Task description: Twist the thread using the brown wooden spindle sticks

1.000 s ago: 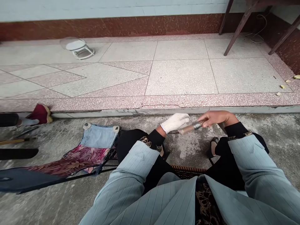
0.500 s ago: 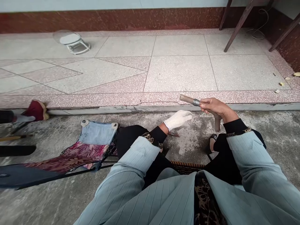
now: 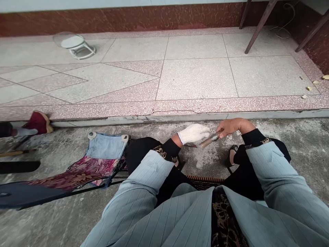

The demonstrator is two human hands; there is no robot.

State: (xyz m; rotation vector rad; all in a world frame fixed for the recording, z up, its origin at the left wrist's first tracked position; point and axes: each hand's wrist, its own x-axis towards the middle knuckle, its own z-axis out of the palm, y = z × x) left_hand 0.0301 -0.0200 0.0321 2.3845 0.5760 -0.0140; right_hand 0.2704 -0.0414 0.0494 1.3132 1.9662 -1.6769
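My right hand [image 3: 231, 126] is bare and closed round a short rod-like tool [image 3: 210, 139] with a metal band, tilted down toward the concrete ground [image 3: 205, 157]. My left hand [image 3: 193, 133] wears a white knitted glove and rests low over the ground, fingers curled. A small rusty piece [image 3: 190, 145] lies just under the glove; whether the fingers grip it is hidden. The tool's tip comes down right beside the glove. My knees in black trousers and pale blue sleeves frame both hands.
A folding stool [image 3: 100, 161] with patchwork cloth lies to my left. Another person's foot in a red shoe [image 3: 38, 122] shows at the far left. A raised terrazzo step [image 3: 164, 113] runs across ahead, with a white stand [image 3: 74, 44] and wooden table legs [image 3: 259, 27] on it.
My right hand raised the tool up over the step edge, then swung it back down beside my gloved left hand. The left hand hardly moved.
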